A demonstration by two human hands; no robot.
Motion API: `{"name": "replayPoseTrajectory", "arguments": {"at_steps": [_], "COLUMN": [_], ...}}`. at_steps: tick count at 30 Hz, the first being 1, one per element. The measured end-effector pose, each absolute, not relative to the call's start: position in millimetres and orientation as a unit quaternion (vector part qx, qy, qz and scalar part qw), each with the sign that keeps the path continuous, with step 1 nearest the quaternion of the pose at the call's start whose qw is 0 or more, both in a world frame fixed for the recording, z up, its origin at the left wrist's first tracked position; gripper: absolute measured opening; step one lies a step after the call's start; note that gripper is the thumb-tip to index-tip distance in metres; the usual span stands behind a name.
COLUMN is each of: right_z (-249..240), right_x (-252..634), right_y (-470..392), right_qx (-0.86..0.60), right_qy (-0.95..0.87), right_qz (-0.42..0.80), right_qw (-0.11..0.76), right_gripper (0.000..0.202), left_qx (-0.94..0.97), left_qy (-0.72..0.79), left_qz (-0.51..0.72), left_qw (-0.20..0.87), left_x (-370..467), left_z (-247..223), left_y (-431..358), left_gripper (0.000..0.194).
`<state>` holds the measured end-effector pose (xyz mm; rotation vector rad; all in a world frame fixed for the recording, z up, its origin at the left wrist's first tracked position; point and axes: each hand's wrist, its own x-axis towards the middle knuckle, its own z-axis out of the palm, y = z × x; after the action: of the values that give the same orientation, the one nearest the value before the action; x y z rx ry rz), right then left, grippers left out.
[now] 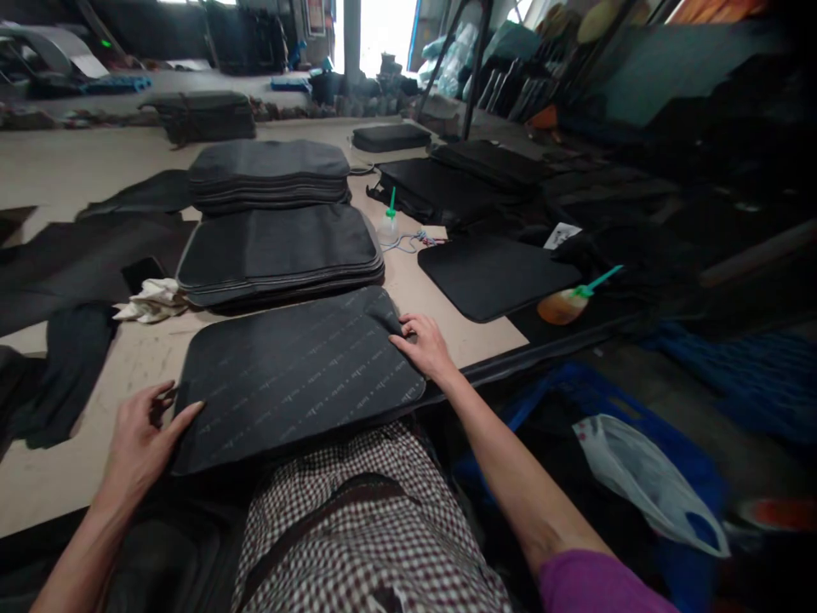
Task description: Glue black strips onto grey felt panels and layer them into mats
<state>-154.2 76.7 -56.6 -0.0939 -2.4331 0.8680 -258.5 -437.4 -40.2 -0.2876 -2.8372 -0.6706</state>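
Observation:
A flat black panel (299, 375) with rounded corners and faint rows of printed lettering lies at the table's front edge, close to my body. My left hand (137, 434) grips its left edge, thumb on top and fingers curled at the side. At the right edge my right hand (425, 345) pinches the panel between thumb and fingers, where the surface bends a little. Just behind is a stack of similar black panels (281, 247), and a second stack (268, 166) stands farther back.
A single black panel (498, 272) lies to the right, near a bottle of amber liquid (562, 306) with a green nozzle. Another green-tipped bottle (388, 226) stands by the stacks. A crumpled white cloth (153, 300) and dark fabric (70, 366) are at left. Blue crates (689, 477) sit below right.

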Motion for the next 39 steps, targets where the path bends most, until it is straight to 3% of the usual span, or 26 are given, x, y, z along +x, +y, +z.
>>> {"name": "replayPoseTrajectory", "arguments": {"at_steps": [2, 6, 11, 16, 24, 39], "right_z": [-56.2, -53.9, -58.7, -71.6, -69.9, -61.7], "right_x": [-154.9, -156.1, -153.3, -163.9, -177.6, -180.0], "right_y": [77.4, 76.6, 78.4, 96.3, 106.3, 92.8], "right_qx": [-0.039, -0.025, 0.04, 0.053, -0.05, -0.062], "right_qy": [-0.902, -0.908, -0.953, -0.957, -0.96, -0.98], "right_qz": [0.319, 0.304, 0.209, 0.201, 0.18, 0.104], "right_qw": [0.287, 0.286, 0.216, 0.203, 0.208, 0.159], "right_gripper": [0.025, 0.051, 0.038, 0.047, 0.057, 0.05], "left_qx": [-0.129, -0.153, -0.137, -0.069, -0.083, -0.168], "left_qy": [-0.95, -0.945, -0.937, -0.922, -0.931, -0.943], "left_qz": [-0.246, -0.231, -0.289, -0.362, -0.337, -0.249], "left_qw": [0.142, 0.177, 0.142, 0.116, 0.112, 0.142], "left_x": [-258.2, -262.6, -256.7, -260.3, -307.0, -347.3], "left_z": [-43.7, -54.2, -48.8, -29.5, -16.3, -26.6], "left_y": [-437.3, -440.1, -439.7, -440.7, -430.8, -399.9], "left_gripper": [0.06, 0.053, 0.041, 0.038, 0.033, 0.03]}}
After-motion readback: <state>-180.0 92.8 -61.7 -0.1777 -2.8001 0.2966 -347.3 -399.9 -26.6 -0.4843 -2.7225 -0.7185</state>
